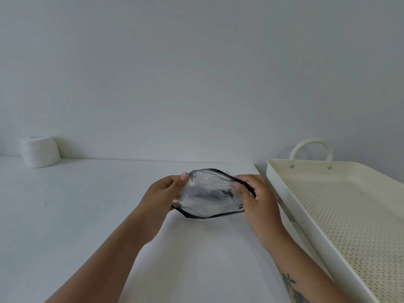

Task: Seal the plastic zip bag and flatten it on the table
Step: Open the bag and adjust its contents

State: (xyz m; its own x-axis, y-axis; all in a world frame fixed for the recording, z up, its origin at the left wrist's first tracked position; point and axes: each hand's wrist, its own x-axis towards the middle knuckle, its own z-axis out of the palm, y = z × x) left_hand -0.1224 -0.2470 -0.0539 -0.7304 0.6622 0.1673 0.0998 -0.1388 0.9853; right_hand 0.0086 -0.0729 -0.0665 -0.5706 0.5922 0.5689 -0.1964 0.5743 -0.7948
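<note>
A clear plastic zip bag [207,193] with black edging is held just above the white table [76,215], in the middle of the view. My left hand [162,194] pinches its left side, thumb on top near the upper rim. My right hand [255,193] grips the right side, with fingers over the black zip strip. The bag bulges a little and its top edge arches upward between my hands. Something with dark markings shows faintly through the plastic.
A cream perforated tray [328,215] with a looped handle [310,147] stands at the right, close to my right hand. A white roll [40,152] sits at the far left against the wall.
</note>
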